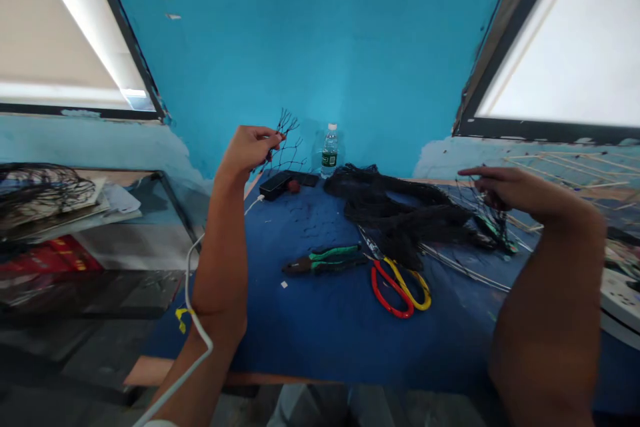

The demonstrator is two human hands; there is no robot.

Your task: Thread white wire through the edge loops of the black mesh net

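Head view, only one. From where I stand: the person has both arms reached forward over a blue-topped table, hands well apart. Left hand up, thumb and fingertips pinched together on a scrap of black mesh; it fans above the pinch, loose threads trailing below. Held up against the plain blue wall, likely so the cells show. Right hand: index finger stuck out straight, other fingers curled down on dark strands; finger probably out to spread or guide them. Can't tell how tight. Can't tell either whether the two ends join.

Main netting pile lies bunched mid-table, between the hands, presumably there so both can reach it. Scissors just in front, red and yellow handles toward the person, blades running back to the pile; handy for cutting, I'd guess. Pliers flat beside them, head pointing left, green-lined handles toward the scissors. Water bottle upright at the back by the wall, seemingly out of the way. Black device left of it, white plug in. White cable runs over the left forearm; might snag.
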